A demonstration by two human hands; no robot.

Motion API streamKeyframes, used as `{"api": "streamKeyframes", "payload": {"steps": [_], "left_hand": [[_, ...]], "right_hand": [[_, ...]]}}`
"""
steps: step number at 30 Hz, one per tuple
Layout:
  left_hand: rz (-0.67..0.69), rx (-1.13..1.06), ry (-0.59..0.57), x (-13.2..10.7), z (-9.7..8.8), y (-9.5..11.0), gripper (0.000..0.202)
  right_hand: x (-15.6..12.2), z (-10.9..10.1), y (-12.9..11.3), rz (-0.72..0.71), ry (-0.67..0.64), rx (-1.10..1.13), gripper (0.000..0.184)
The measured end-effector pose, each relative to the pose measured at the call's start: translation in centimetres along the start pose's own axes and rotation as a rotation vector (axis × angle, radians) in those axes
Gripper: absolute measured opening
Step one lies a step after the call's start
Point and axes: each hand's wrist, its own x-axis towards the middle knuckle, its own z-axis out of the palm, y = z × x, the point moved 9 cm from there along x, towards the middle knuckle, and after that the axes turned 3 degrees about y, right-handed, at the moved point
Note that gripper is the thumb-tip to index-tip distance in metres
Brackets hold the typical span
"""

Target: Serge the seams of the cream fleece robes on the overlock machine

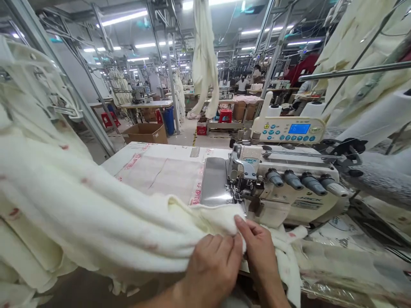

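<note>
A long cream knit garment [80, 209] with small red marks stretches from the left edge down to the sewing machine. My left hand [212, 265] is closed on its edge in front of the machine. My right hand [258, 248] pinches the same fabric edge just right of the left hand, thumb on top. Both hands sit just in front of the presser foot [237, 190] of a cream overlock sewing machine [289, 188]. The machine's steel plate [215, 182] lies bare behind the fabric.
A white table top [160, 171] with taped paper extends behind the fabric. A control panel [289, 128] with a blue screen stands behind the machine. Cream garments hang overhead [204, 60] and at right. A cardboard box [146, 132], red stools and distant people fill the aisle.
</note>
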Motion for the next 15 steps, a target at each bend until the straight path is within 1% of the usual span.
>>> {"api": "streamKeyframes", "payload": {"steps": [2, 5, 7, 9, 10, 11, 12, 13, 14, 15], "left_hand": [[-0.012, -0.030, 0.032, 1.3, 0.7, 0.5, 0.026], [-0.025, -0.062, 0.029, 2.3, 1.9, 0.2, 0.024], [-0.028, -0.088, 0.023, 2.2, 2.1, -0.3, 0.023], [-0.032, -0.117, 0.023, 1.6, 1.7, -0.9, 0.023], [-0.039, -0.130, 0.014, 1.1, 1.3, -1.2, 0.023], [-0.047, -0.145, -0.009, 0.5, 1.1, -1.6, 0.024], [-0.059, -0.167, -0.054, -0.2, 1.0, -1.9, 0.026], [-0.071, -0.198, -0.105, -1.0, 0.9, -2.2, 0.028], [-0.078, -0.235, -0.150, -1.8, 0.7, -2.5, 0.033], [-0.079, -0.271, -0.182, -2.7, 0.4, -2.9, 0.042]], "right_hand": [[0.3, -1.3, 0.3, 0.025, 0.091, 0.072, 0.040], [0.3, -2.6, 0.6, 0.037, 0.195, 0.105, 0.042], [-0.3, -2.8, 0.7, 0.021, 0.202, 0.060, 0.042], [-1.2, -3.3, 1.0, 0.015, 0.179, -0.028, 0.042], [-1.7, -4.0, 0.9, -0.037, 0.187, -0.120, 0.041], [-2.2, -4.9, 0.6, -0.123, 0.202, -0.243, 0.041], [-2.9, -5.9, -0.1, -0.277, 0.245, -0.422, 0.040], [-3.7, -6.6, -0.9, -0.472, 0.273, -0.621, 0.041], [-4.3, -6.9, -0.8, -0.621, 0.263, -0.809, 0.043], [-4.6, -7.1, -0.1, -0.730, 0.212, -0.966, 0.048]]}}
